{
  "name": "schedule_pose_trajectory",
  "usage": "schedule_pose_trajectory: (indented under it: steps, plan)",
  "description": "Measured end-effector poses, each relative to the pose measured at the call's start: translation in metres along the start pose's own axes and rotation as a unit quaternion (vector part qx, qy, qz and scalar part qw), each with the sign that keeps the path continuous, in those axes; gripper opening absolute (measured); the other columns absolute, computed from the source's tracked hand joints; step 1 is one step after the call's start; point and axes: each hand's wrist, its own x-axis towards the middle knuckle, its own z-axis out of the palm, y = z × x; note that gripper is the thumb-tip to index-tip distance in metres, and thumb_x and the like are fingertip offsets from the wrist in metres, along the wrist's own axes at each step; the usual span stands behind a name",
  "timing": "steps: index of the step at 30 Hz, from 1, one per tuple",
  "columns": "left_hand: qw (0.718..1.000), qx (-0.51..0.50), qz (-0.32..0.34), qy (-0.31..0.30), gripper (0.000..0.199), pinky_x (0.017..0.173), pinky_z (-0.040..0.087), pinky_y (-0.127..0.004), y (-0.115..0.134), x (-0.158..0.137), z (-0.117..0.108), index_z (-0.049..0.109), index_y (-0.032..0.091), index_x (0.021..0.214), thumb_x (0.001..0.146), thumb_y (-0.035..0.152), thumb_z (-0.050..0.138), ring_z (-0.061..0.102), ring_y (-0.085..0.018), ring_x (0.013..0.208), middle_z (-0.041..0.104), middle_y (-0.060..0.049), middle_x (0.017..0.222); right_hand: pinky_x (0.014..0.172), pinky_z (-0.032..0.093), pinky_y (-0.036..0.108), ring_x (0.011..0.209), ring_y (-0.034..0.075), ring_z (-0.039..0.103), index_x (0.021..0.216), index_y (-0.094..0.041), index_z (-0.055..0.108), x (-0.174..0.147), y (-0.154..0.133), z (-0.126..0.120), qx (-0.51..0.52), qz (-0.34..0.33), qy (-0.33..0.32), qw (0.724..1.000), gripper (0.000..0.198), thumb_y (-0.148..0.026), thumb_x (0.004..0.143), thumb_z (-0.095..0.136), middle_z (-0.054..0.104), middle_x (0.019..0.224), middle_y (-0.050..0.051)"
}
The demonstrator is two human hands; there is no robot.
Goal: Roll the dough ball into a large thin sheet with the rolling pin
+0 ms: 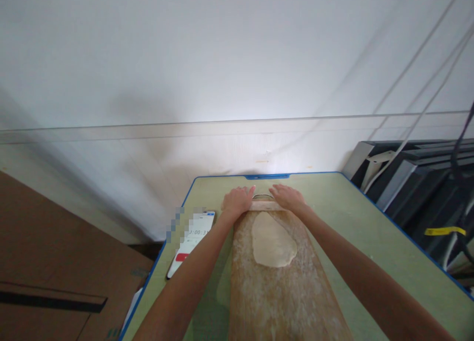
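A wooden board [277, 301], dusted with flour, lies lengthwise in front of me. On its far half rests a thin, flattened piece of dough [273, 242], narrower at its far end and wider near me. Beyond the dough, a pale rolling pin [265, 205] lies across the board. My left hand [237, 200] is closed over its left end, and my right hand [288, 197] is closed over its right end. Both palms face down and hide the pin's ends. A curved metal handle [262, 196] shows between the hands.
The board lies on a green table [344, 242] with a blue edge. A phone [194, 242] showing a timer lies left of my left forearm. Behind stands a white wall [222, 59]. Cardboard [55, 247] is at left; dark panels [418, 183] and cables are at right.
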Motion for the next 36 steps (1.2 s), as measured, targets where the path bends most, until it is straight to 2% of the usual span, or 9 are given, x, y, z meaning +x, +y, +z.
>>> schedule_pose_trajectory:
  steps: [5,12,16,19,23,28,32,36]
  plan:
    - [0.999,0.008,-0.007,0.036,0.062,0.078,0.048,-0.037,0.003,-0.016,0.004,0.063,0.017,0.1,0.094,0.05,0.011,0.064,-0.024,0.093,0.067,-0.012,0.1,0.091,0.038,0.038,0.112,0.022,0.054,0.114,-0.023,0.059,-0.012,-0.002,0.004,0.004,0.011,0.026,1.0,0.044,-0.039,0.094,0.023,0.06,0.121,0.01]
    - [0.995,0.016,0.013,0.094,0.057,0.084,0.042,-0.041,0.008,-0.045,0.007,0.062,0.015,0.1,0.095,0.045,0.015,0.058,-0.026,0.1,0.065,-0.013,0.102,0.092,0.039,0.037,0.111,0.022,0.054,0.11,-0.023,0.061,-0.04,-0.003,0.01,0.006,-0.008,0.054,0.998,0.043,-0.039,0.095,0.024,0.062,0.116,0.01]
    - [0.994,0.019,0.045,0.093,0.051,0.087,0.04,-0.039,0.004,-0.053,0.003,0.062,0.015,0.099,0.096,0.044,0.019,0.057,-0.024,0.103,0.064,-0.012,0.105,0.098,0.036,0.038,0.124,0.021,0.044,0.125,-0.022,0.052,-0.054,-0.003,0.006,0.002,-0.038,0.07,0.997,0.045,-0.039,0.095,0.022,0.052,0.133,0.011]
    - [0.993,0.019,0.082,0.079,0.046,0.088,0.041,-0.035,-0.004,-0.059,0.0,0.06,0.018,0.105,0.095,0.044,0.023,0.055,-0.021,0.107,0.063,-0.009,0.112,0.105,0.028,0.041,0.131,0.02,0.035,0.133,-0.021,0.044,-0.066,-0.002,0.0,-0.005,-0.077,0.073,0.994,0.047,-0.04,0.095,0.023,0.041,0.143,0.009]
    - [0.991,0.02,0.115,0.072,0.039,0.095,0.038,-0.031,-0.013,-0.067,-0.001,0.056,0.022,0.114,0.095,0.042,0.029,0.051,-0.018,0.115,0.057,-0.005,0.125,0.108,0.02,0.046,0.129,0.018,0.039,0.13,-0.025,0.046,-0.077,-0.003,-0.003,-0.014,-0.105,0.068,0.992,0.045,-0.042,0.095,0.023,0.046,0.139,0.006]
    - [0.994,0.029,0.079,0.073,0.044,0.09,0.04,-0.034,-0.012,-0.056,-0.001,0.06,0.019,0.106,0.096,0.041,0.023,0.056,-0.021,0.106,0.063,-0.008,0.112,0.104,0.023,0.053,0.124,0.023,0.044,0.124,-0.023,0.052,-0.067,-0.007,-0.002,-0.02,-0.063,0.066,0.996,0.046,-0.039,0.096,0.019,0.052,0.133,0.01]
    - [0.997,0.036,0.025,0.064,0.054,0.081,0.045,-0.036,-0.006,-0.036,0.001,0.065,0.015,0.096,0.095,0.043,0.019,0.062,-0.023,0.093,0.067,-0.012,0.099,0.1,0.03,0.05,0.119,0.023,0.048,0.118,-0.023,0.055,-0.045,-0.007,-0.002,-0.018,-0.045,0.046,0.998,0.041,-0.034,0.095,0.023,0.057,0.126,0.01]
    - [0.998,0.035,-0.003,0.051,0.055,0.076,0.047,-0.035,-0.005,-0.022,0.002,0.067,0.016,0.097,0.095,0.044,0.019,0.064,-0.024,0.09,0.068,-0.012,0.098,0.097,0.033,0.046,0.118,0.022,0.049,0.117,-0.022,0.056,-0.021,-0.002,-0.001,-0.006,-0.031,0.024,0.999,0.044,-0.035,0.095,0.021,0.058,0.125,0.01]
